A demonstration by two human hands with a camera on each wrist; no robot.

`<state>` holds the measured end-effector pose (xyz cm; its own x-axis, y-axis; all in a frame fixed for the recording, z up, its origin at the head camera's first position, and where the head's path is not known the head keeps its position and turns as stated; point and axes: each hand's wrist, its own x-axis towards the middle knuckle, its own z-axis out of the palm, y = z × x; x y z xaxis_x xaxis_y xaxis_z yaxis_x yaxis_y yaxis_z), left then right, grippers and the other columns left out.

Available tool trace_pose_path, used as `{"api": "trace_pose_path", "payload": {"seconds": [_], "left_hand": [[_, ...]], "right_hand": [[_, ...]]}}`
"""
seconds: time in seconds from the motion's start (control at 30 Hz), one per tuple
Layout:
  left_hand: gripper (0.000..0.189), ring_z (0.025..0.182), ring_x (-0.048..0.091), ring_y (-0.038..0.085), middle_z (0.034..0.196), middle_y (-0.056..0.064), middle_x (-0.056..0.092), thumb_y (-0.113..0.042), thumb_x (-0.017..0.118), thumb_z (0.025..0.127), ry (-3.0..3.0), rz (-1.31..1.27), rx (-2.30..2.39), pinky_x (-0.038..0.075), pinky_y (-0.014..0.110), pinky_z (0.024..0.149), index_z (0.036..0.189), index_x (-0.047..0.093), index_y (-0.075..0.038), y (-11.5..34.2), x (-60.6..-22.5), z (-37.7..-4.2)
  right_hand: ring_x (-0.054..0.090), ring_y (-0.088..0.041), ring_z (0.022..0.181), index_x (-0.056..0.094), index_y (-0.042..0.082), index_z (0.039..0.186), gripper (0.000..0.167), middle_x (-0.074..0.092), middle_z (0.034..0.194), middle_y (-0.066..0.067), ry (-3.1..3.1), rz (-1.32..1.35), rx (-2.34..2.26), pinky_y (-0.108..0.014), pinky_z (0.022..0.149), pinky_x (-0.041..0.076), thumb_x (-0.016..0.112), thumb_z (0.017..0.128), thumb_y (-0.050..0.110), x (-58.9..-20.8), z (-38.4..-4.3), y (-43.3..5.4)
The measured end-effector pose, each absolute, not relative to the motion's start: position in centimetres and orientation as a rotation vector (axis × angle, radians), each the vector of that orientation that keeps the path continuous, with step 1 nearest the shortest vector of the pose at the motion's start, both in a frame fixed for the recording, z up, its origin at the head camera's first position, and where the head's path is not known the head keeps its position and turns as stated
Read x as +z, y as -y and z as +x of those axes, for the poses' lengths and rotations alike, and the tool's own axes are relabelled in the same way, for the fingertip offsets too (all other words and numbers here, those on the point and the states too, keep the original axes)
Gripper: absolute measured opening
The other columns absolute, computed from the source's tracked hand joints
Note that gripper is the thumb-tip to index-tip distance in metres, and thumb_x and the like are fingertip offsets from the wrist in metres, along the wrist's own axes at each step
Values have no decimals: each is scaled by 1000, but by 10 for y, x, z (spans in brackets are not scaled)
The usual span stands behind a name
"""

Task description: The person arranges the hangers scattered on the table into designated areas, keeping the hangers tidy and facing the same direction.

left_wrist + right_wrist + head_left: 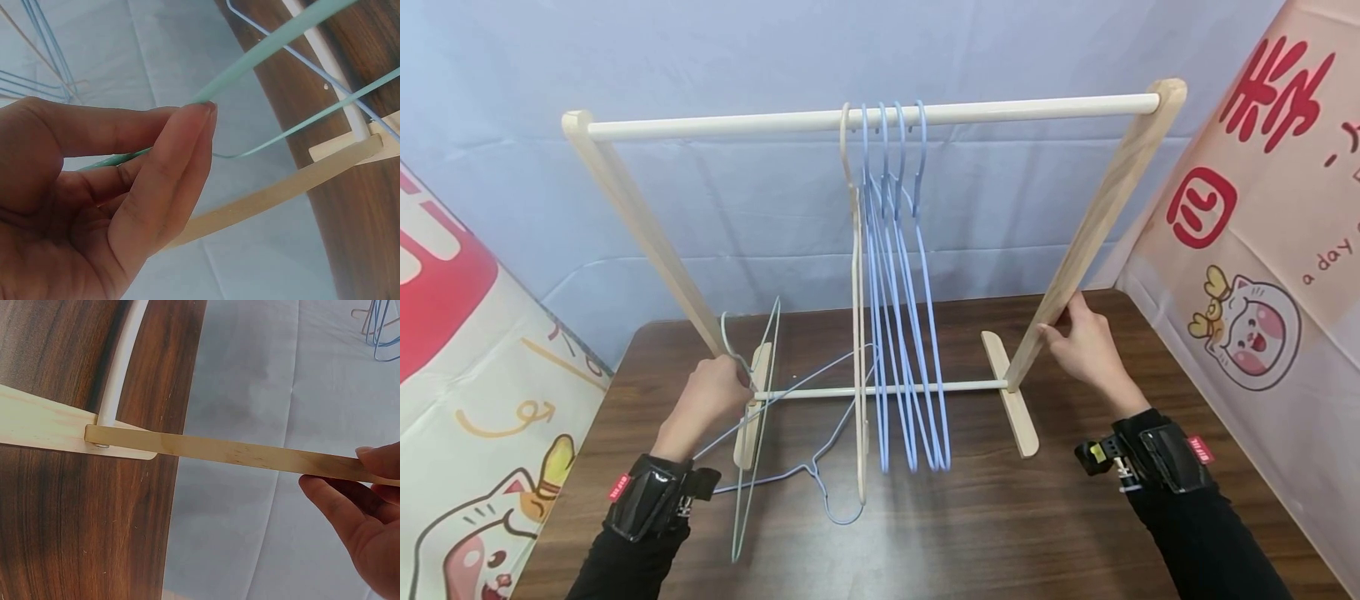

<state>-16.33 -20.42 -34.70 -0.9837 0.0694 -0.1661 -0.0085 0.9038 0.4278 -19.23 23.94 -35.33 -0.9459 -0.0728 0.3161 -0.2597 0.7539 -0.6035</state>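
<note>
My left hand (713, 393) pinches a light green wire hanger (269, 53) between thumb and fingers, near the rack's left foot; the hanger stands roughly upright in front of it. My right hand (1093, 354) holds the right wooden post (231, 452) of a clothes rack, thumb on one side and fingers on the other. From the rack's white top rail (722, 127) hang a beige hanger (855, 250) and several blue hangers (921, 137), bunched near the middle. One loose blue hanger (812, 468) lies low behind the green one, its hook toward the front.
The rack stands on a dark wood table (962, 533) on a left foot (747, 442) and a right foot (1021, 425), joined by a low white bar (970, 386). A pale blue cloth (760, 217) hangs behind, with printed cloths (1255, 208) at both sides.
</note>
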Motion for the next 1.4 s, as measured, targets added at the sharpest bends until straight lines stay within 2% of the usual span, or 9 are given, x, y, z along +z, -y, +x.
{"api": "trace_pose_path", "payload": {"seconds": [0.53,0.67,0.83,1.07,1.4], "left_hand": [[11,55,50,20,53,0,51,-3,53,65,-2962,125,613,37,30,49,57,55,-9,199,-327,-166],[15,53,48,20,51,-1,47,-3,52,67,-2967,137,597,38,31,49,54,51,-10,197,-321,-167],[17,54,56,19,51,-2,54,-4,53,72,-2967,156,612,44,35,55,57,56,-9,196,-312,-167],[27,52,53,18,46,-3,51,-3,49,70,-2984,188,601,37,29,49,47,43,-14,190,-301,-166],[25,53,51,20,48,-3,51,-4,50,73,-3011,265,561,38,31,49,49,51,-12,183,-284,-165]], "right_hand": [[56,-46,90,34,-7,126,45,54,96,-30,2688,247,985,-48,63,45,56,87,1,-354,-192,-240],[56,-45,88,35,-7,125,45,55,95,-30,2682,250,981,-47,62,45,56,87,0,-354,-192,-240],[57,-44,86,35,-6,125,44,55,94,-30,2678,261,978,-46,61,44,56,87,0,-354,-193,-240],[57,-42,82,36,-7,122,41,55,91,-28,2673,273,971,-44,59,43,57,86,-1,-354,-193,-240],[57,-42,82,36,-7,123,43,55,91,-28,2672,273,969,-45,60,44,57,86,-1,-353,-193,-239]]}}
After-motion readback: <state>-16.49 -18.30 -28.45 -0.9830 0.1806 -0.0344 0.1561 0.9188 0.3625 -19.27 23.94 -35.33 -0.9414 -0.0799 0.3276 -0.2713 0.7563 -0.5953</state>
